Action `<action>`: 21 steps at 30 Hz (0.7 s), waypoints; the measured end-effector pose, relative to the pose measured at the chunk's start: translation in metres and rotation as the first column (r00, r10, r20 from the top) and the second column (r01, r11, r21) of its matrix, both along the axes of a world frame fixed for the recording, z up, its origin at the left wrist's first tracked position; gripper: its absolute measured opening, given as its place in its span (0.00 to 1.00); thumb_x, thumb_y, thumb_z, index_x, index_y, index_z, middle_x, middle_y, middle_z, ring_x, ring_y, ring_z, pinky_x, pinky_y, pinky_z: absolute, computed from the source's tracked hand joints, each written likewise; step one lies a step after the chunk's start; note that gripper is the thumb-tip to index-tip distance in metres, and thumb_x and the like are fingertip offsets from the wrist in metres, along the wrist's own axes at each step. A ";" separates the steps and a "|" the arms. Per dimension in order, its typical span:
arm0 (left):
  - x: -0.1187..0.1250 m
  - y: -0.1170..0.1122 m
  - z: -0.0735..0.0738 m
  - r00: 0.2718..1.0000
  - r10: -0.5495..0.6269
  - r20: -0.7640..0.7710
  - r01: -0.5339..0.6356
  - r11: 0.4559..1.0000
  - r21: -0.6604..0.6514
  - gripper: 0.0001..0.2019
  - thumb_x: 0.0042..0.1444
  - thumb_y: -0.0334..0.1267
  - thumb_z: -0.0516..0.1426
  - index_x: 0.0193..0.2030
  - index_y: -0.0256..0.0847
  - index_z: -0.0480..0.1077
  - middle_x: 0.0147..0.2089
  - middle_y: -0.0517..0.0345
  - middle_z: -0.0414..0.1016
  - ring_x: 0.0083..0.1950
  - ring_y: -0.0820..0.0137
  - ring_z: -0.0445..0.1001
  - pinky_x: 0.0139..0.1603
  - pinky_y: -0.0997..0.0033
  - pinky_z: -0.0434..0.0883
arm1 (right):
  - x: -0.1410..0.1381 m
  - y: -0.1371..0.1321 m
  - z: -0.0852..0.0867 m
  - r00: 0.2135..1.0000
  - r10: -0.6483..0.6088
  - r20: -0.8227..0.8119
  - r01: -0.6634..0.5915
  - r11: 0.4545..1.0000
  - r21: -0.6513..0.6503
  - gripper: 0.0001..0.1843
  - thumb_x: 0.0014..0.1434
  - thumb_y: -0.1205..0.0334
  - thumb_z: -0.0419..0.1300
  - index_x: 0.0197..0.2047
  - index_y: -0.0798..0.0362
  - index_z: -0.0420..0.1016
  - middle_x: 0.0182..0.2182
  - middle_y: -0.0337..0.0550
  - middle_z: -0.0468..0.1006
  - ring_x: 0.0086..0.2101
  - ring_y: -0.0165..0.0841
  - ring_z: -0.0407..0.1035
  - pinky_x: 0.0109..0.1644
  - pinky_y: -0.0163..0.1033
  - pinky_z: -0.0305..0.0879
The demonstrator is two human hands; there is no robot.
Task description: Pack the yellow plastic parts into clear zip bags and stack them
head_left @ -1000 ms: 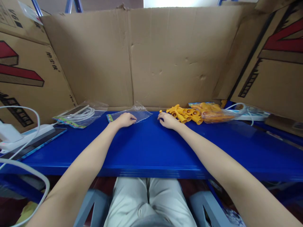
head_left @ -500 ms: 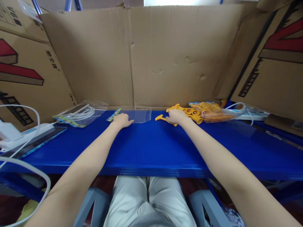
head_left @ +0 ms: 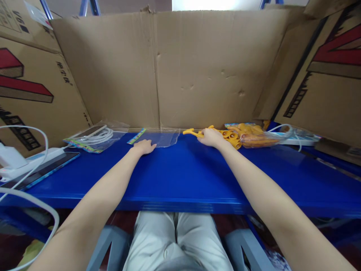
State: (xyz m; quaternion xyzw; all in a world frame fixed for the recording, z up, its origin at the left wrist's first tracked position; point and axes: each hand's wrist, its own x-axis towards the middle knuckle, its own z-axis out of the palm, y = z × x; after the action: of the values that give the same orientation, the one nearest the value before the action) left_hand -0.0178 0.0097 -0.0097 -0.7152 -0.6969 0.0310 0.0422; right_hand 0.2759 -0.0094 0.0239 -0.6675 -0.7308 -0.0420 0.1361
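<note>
My left hand [head_left: 144, 146] lies over the near left edge of a clear plastic bag [head_left: 167, 139] with a colourful printed header strip. Its thumb points right and its fingers rest low on the bag, partly hidden by the back of the hand. Closed around a yellow-orange plastic piece [head_left: 192, 132], my right hand [head_left: 209, 137] is a short way to the right of the bag. One slim end of the piece sticks out to the left of the fingers. Several more yellow-orange plastic pieces [head_left: 233, 138], some with round hollow ends, lie just behind and right of that hand.
At the right, a filled bag of orange pieces [head_left: 255, 138] sits near a white cable. A bagged white cable [head_left: 100, 136] lies at the left, with a power strip [head_left: 34, 163] and a dark flat device nearby. Cardboard walls [head_left: 203, 67] enclose the blue table [head_left: 175, 173].
The yellow-orange piece at my right hand has shifted, its left end now pointing out farther back. My left hand has moved slightly nearer to me on the bag.
</note>
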 end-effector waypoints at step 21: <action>0.029 -0.014 0.010 0.936 -0.329 0.127 0.298 0.931 0.212 0.22 0.62 0.46 0.44 0.51 0.37 0.71 0.56 0.47 0.73 0.57 0.60 0.70 0.60 0.59 0.63 | -0.003 0.016 -0.028 0.931 0.291 -0.219 -0.327 0.933 -0.149 0.16 0.57 0.56 0.60 0.46 0.54 0.77 0.44 0.46 0.79 0.41 0.36 0.72 0.43 0.35 0.65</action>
State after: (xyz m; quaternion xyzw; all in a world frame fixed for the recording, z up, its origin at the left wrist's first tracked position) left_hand 0.0108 -0.0045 0.0000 -0.8104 -0.5743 -0.1004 0.0581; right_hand 0.2730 0.0062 -0.0041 -0.5544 -0.8110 0.1122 0.1494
